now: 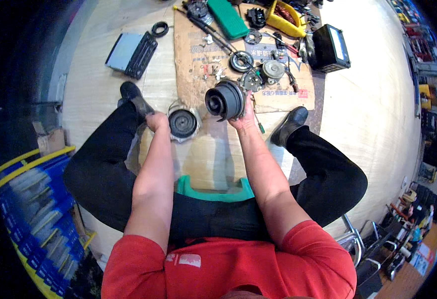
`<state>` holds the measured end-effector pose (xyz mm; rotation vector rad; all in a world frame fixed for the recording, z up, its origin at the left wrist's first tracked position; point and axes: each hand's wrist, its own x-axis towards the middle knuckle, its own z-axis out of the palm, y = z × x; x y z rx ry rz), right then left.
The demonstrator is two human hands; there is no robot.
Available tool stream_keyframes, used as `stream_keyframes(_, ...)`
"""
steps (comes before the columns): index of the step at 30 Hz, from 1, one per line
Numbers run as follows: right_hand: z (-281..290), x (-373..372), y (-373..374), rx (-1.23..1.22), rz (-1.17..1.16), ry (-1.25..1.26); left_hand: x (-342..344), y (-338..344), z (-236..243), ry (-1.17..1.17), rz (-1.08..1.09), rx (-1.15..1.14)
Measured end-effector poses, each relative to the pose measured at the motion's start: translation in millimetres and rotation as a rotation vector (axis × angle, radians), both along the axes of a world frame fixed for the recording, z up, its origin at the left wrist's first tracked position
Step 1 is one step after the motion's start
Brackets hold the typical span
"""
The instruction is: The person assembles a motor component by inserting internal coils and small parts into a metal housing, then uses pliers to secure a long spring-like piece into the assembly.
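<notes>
My right hand [243, 118] grips a black cylindrical metal part [224, 102] with a spiral inside, held raised over the floor. My left hand [156, 118] is lower, beside my left boot, with its fingers curled; what they hold is unclear. Just right of it a round dark grooved part [182, 124] sits in a pale metal or plastic surround. A green-handled screwdriver [260, 126] lies behind my right wrist. A small metal plate with holes [252, 82] is behind the black part.
Cardboard [193, 70] bears a black ring [241, 61], silver housing [272, 70], green case [227, 19] and yellow tray [284, 18]. A battery [330, 48] stands right, a black-silver unit [131, 54] left. Blue-yellow racking [36, 194] lines the left, tools [403, 214] the right.
</notes>
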<state>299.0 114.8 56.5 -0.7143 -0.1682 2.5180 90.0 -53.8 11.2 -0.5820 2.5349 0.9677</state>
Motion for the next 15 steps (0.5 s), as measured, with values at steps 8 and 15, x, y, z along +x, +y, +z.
stream_keyframes(8,96.7,-42.9,-16.1,-0.055,0.115,0.378,-26.9,63.8,215.5,-0.358,-0.701,1.041)
stream_keyframes(15,192.1,-37.8,-14.1,0.099,0.339,0.402,29.4,49.6,308.6,-0.503,-0.883,1.309)
